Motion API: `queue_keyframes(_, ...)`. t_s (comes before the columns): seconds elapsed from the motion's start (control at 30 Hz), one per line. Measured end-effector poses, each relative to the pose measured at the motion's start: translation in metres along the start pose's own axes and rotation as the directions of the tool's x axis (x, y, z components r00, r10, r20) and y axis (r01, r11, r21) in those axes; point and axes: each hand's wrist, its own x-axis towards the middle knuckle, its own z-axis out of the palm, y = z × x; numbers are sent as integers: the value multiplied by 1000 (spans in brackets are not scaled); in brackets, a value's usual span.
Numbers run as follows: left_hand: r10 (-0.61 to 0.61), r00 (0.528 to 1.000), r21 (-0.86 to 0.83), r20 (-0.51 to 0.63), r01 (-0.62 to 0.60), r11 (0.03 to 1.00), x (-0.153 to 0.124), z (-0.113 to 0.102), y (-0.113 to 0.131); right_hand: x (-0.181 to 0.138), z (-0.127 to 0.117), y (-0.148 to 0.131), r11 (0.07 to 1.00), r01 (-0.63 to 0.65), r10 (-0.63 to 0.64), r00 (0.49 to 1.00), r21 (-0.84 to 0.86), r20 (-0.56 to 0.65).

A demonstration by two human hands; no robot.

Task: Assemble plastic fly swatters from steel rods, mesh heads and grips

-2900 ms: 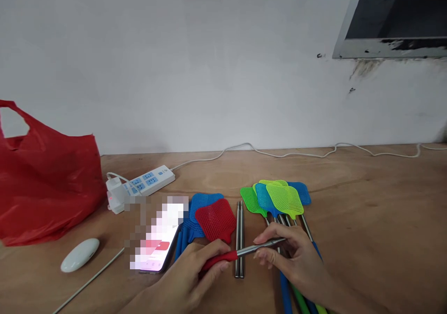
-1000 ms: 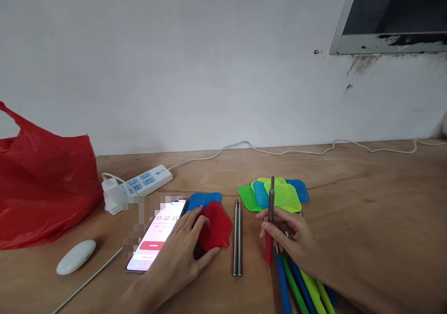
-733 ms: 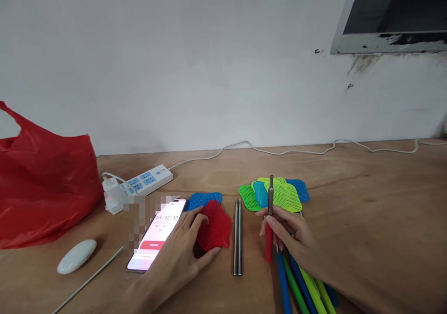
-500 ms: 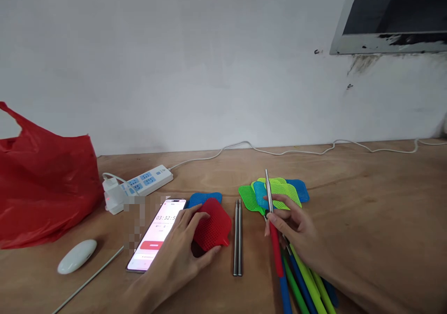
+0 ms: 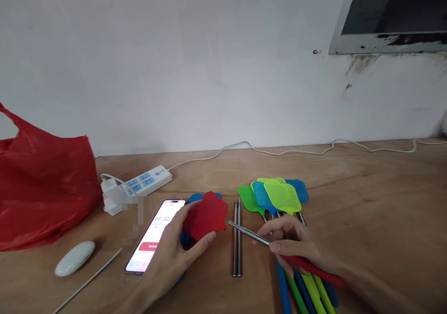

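Our left hand (image 5: pixel 178 244) pinches red mesh swatter head (image 5: pixel 208 214); right hand (image 5: pixel 295 244) pinches red-handled silver metal rod (image 5: pixel 252 234), tip near head, not yet joined. Multicoloured mesh swatters (image 5: pixel 284 196) look complete, at right; two slim silver rods (image 5: pixel 235 239) lie loose.

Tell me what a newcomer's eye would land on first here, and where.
Probably the big red plastic bag at the left edge, then the red mesh head near the middle, held in the left hand. Just right of it, the right hand holds a red-handled metal rod, tip toward the mesh head. Beyond the right hand, bright green, yellow-green and blue swatters overlap in a fan.
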Motion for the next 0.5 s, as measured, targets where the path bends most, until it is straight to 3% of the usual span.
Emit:
queue_keyframes(0.1,3,1000,-17,5,-3,1000,0,-1,1,0,1,2,1000,-24,25,999,-4,39)
queue_keyframes(0.5,47,998,-31,-41,-49,998,2,3,0,2,1,18,1000,3,-3,999,24,-36)
